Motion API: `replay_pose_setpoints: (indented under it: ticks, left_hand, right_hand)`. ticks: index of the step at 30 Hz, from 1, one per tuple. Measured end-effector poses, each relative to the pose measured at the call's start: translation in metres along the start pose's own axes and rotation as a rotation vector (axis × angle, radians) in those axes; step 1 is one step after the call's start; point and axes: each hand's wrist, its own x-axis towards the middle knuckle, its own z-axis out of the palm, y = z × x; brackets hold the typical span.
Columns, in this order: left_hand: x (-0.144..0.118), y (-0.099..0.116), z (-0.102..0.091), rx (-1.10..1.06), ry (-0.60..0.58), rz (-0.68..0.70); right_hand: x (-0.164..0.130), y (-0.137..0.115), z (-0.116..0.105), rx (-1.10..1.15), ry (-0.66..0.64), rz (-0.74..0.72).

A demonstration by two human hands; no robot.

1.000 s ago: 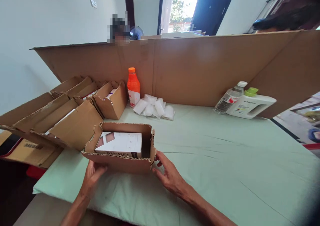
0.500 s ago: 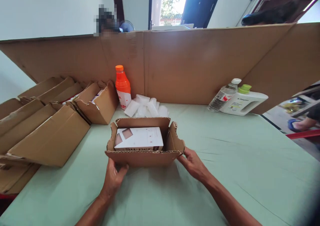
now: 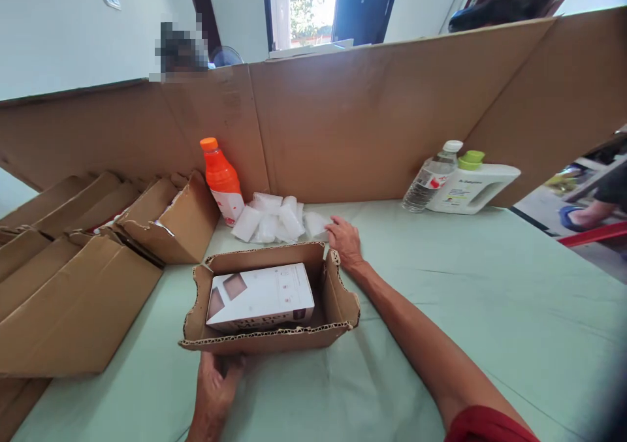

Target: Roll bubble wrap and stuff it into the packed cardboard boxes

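Change: right hand [image 3: 345, 241] has left the end of the open-topped brown corrugated cardboard box [image 3: 274, 344] and is now past its far right corner.
Right hand state: fingers loosely parted, nothing seen held; tips at the rightmost of the small translucent white plastic packets [image 3: 267, 223], contact unclear.
Left hand state: left hand [image 3: 215, 390] at the box's near wall, low and left; fingertips hidden, grip cannot be told.
Box: near the person on the pale green cloth-covered surface [image 3: 441, 298]; whether its base sits flat is hidden.
Carton: white printed rectangular carton [image 3: 259, 292] lies inside, gap at its right; would likely slide that way if the box tilted.
Right forearm: passes just beside the box's right end; a low pull back could catch that ragged rim and twist the box against one hand's support.
Packets: loosely heaped; a push rather than a pinch could scatter them towards the orange plastic bottle [image 3: 223, 181] just beside.
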Motion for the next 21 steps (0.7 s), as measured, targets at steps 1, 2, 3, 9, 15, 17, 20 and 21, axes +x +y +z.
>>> replay_pose_setpoints:
  ticks: [1,2,3,9,15,17,20,21]
  left_hand:
    - [-0.001,0.001,0.001,-0.002,0.007,0.006]
    - [-0.002,0.003,0.002,-0.009,0.011,0.011]
    - [-0.002,0.005,0.002,-0.018,0.01,0.015]
    - [0.0,0.016,0.002,-0.055,-0.029,0.024]
    - [0.004,0.023,-0.001,-0.058,-0.063,0.104]
    - [0.004,0.024,-0.001,-0.056,-0.061,0.117]
    - [0.004,0.025,0.0,-0.059,-0.052,0.129]
    - [0.004,0.026,0.0,-0.065,-0.051,0.129]
  right_hand:
    - [-0.002,0.006,-0.01,0.0,0.038,0.006]
    - [-0.006,0.012,-0.022,0.001,0.073,0.009]
    - [-0.01,0.018,-0.037,0.002,0.105,0.009]
    - [-0.049,0.014,-0.123,0.098,0.222,-0.063]
    - [-0.096,-0.023,-0.171,0.42,-0.303,-0.025]
    - [-0.107,-0.034,-0.183,0.464,-0.422,0.04]
    - [-0.115,-0.049,-0.19,0.501,-0.41,0.127]
    - [-0.117,-0.054,-0.188,0.51,-0.41,0.14]
